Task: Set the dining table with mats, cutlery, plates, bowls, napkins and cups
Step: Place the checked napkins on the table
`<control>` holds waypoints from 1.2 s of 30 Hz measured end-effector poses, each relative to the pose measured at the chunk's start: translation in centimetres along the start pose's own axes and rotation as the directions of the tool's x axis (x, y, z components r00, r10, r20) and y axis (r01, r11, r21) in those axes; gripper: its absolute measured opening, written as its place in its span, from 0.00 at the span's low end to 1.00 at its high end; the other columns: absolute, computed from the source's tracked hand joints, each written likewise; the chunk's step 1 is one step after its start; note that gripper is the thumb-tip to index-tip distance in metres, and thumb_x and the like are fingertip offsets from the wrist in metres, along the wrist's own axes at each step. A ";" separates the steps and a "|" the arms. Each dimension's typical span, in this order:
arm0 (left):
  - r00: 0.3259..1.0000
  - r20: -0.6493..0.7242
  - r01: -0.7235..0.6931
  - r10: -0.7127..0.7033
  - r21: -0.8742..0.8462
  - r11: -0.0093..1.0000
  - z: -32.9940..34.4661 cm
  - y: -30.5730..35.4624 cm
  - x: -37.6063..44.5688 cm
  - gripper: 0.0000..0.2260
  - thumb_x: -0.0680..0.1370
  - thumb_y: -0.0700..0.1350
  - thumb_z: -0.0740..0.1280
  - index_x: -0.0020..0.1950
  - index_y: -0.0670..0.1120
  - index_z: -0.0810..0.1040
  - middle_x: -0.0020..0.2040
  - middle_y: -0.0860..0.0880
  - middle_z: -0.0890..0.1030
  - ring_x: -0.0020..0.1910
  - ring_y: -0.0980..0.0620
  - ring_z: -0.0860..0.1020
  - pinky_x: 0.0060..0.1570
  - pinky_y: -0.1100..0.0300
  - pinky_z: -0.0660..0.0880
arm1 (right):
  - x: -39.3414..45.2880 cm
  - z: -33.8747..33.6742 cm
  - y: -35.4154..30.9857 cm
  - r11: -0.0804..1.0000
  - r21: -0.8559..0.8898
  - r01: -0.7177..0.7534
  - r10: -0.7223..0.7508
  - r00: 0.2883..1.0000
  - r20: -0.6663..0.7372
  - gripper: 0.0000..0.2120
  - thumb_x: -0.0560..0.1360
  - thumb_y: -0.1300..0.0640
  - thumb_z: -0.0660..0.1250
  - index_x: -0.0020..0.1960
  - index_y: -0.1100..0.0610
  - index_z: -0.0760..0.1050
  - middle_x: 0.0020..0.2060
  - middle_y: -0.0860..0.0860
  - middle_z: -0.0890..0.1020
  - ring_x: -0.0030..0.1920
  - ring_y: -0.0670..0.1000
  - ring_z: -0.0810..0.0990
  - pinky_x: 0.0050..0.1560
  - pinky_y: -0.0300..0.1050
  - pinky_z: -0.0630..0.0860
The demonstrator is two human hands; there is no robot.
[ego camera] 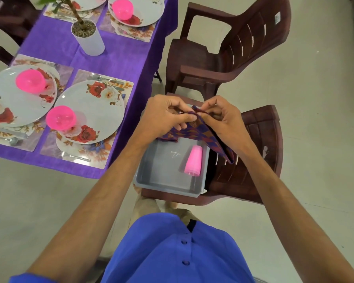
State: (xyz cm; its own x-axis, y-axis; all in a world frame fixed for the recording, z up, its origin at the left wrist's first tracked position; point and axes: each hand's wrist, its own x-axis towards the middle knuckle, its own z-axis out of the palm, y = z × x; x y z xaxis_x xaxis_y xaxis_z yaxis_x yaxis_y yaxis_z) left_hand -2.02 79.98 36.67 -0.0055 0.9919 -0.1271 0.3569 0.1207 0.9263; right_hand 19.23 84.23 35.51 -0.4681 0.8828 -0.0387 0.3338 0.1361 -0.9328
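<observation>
Both hands pinch the napkin (200, 129) above the tray (151, 176), left hand (164, 117) and right hand (223, 117) at its top edge. A loose corner dangles; it could snag the chair (260, 139), or sweep the cups (193, 160).

Both hands, the left hand (164, 115) and the right hand (223, 117), hold a patterned napkin (200, 129) above a grey tray (151, 176) on a brown chair (251, 160), where the hanging cloth covers the tray's far end and a stack of pink cups (193, 161) lies on its right side, leaving bare floor of the tray to the left. A second chair (223, 48) stands just beyond. On the purple-clothed table (119, 56) to the left, plates (98, 111), pink bowls (60, 117) and a white plant pot (88, 36) crowd the mats (129, 86), with open cloth between the place settings.
</observation>
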 end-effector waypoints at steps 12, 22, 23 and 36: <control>0.977 -0.184 0.135 -0.108 0.143 0.981 -3.3 -4.1 -0.1 0.11 0.72 0.53 0.81 0.45 0.55 0.80 0.48 0.57 0.86 0.49 0.57 0.85 0.47 0.59 0.84 | -0.9 -4.3 4.1 0.848 -0.038 -0.529 0.528 0.833 0.164 0.13 0.82 0.69 0.64 0.60 0.57 0.81 0.52 0.59 0.87 0.46 0.62 0.88 0.49 0.53 0.86; 0.981 -0.173 0.108 -0.086 0.126 0.986 -5.1 -4.8 -0.3 0.09 0.77 0.50 0.76 0.57 0.52 0.84 0.47 0.59 0.86 0.51 0.61 0.84 0.42 0.65 0.82 | -0.4 -4.8 3.1 0.950 -0.195 -0.245 0.272 0.954 0.127 0.12 0.76 0.60 0.76 0.60 0.54 0.83 0.47 0.42 0.87 0.50 0.39 0.84 0.53 0.31 0.75; 0.980 -0.182 0.101 -0.078 0.123 0.987 -5.2 -5.0 -0.3 0.09 0.77 0.50 0.76 0.56 0.52 0.85 0.47 0.59 0.86 0.50 0.62 0.84 0.45 0.63 0.83 | -0.3 -4.6 3.2 0.952 -0.201 -0.231 0.259 0.957 0.127 0.14 0.75 0.63 0.76 0.60 0.55 0.83 0.46 0.42 0.87 0.48 0.37 0.84 0.52 0.28 0.75; 0.941 -0.333 0.079 -0.061 0.041 0.996 -6.2 -3.0 0.5 0.16 0.87 0.57 0.60 0.53 0.44 0.74 0.42 0.57 0.77 0.41 0.64 0.76 0.41 0.66 0.73 | 2.1 -1.3 1.7 0.823 0.486 -0.294 0.173 0.945 0.278 0.24 0.82 0.48 0.66 0.72 0.61 0.71 0.68 0.57 0.79 0.66 0.57 0.79 0.65 0.56 0.78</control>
State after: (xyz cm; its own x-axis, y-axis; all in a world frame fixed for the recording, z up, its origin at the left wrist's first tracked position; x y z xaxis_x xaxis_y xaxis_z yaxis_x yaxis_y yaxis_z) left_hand -8.89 80.34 35.99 -0.3384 0.9392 -0.0579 0.3937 0.1971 0.8979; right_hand 19.89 86.93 34.30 -0.6120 0.7325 -0.2981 0.0144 -0.3665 -0.9303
